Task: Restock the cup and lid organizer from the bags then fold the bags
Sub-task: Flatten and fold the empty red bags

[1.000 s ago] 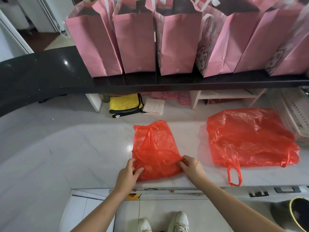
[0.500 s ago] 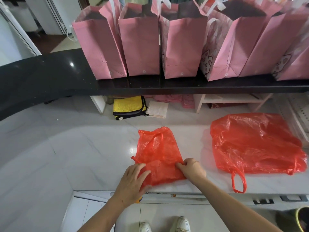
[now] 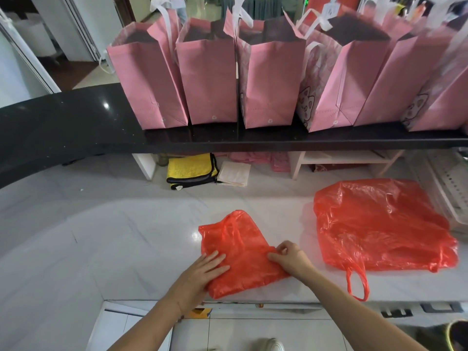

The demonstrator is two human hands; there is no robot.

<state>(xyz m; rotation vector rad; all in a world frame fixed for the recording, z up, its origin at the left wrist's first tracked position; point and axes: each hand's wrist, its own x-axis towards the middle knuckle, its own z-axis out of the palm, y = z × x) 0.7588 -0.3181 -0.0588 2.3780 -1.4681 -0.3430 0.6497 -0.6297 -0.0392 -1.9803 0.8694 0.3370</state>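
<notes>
Partly folded red thin-plastic carrier bag lying flat near the front edge of the white marble-patterned worktop, crinkled and translucent, narrowed to a rough tapering strip with its handles bunched at the far end. Left hand laid palm-down on the bag's near left part, grip spread, fingers straight and pressing the film flat. Right hand at the bag's right edge, grip pinching a fold of the red plastic between thumb and fingertips.

Second red plastic carrier bag, larger and unfolded, spread flat well to the right on the same worktop, glossy and wrinkled, one loop handle trailing toward the front edge.

Smooth, shiny stone-look surface on the worktop, with a light reflection just left of the folded bag. Black glossy speckled shelf raised along the back, carrying a row of upright pink non-woven tote bags with white strap handles, mouths open, contents not visible; cartoon animal faces printed on some of those to the right.

Under the shelf: folded yellow fluffy cloth with dark trim, beside it a small stack of pale paper napkins. White perforated plastic rack at the far right edge, contents not discernible.
</notes>
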